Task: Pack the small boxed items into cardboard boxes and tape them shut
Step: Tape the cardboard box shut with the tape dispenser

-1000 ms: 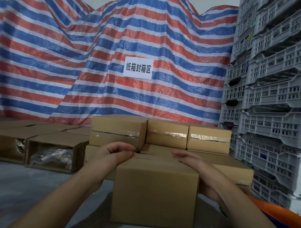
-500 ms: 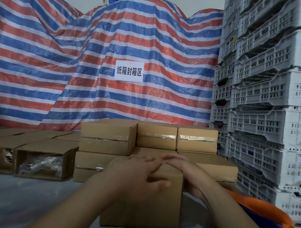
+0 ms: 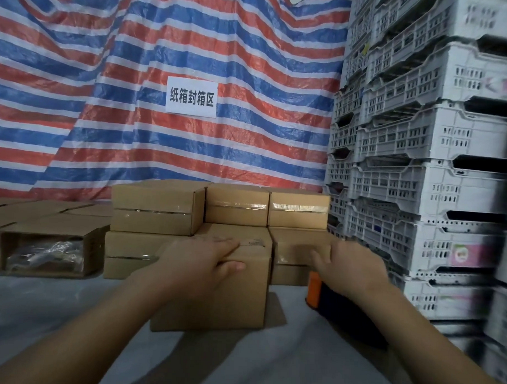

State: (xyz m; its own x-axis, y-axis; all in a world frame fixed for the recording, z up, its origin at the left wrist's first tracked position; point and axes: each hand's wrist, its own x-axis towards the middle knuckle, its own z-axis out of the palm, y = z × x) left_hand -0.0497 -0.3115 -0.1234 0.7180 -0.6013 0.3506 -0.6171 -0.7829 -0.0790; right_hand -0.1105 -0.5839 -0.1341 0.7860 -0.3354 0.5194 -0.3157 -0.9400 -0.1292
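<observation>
A brown cardboard box (image 3: 228, 300) with closed top flaps stands on the grey surface in front of me. My left hand (image 3: 204, 262) lies flat on its top near edge, fingers straight on the flaps and thumb down the front face. My right hand (image 3: 350, 270) hovers to the right of the box with spread, relaxed fingers, above an orange and black tape dispenser (image 3: 315, 290); it holds nothing. Behind the box stand several taped cardboard boxes (image 3: 237, 208) in two layers.
Open cartons (image 3: 43, 252) holding plastic-wrapped items lie on their sides at left. Tall stacks of grey plastic crates (image 3: 419, 174) fill the right side. A red, white and blue striped tarp (image 3: 134, 101) with a white paper sign (image 3: 192, 97) hangs behind.
My right hand left the box top and moved right, over the tape dispenser. My left hand stayed on the flaps. The view shifted right and closer.
</observation>
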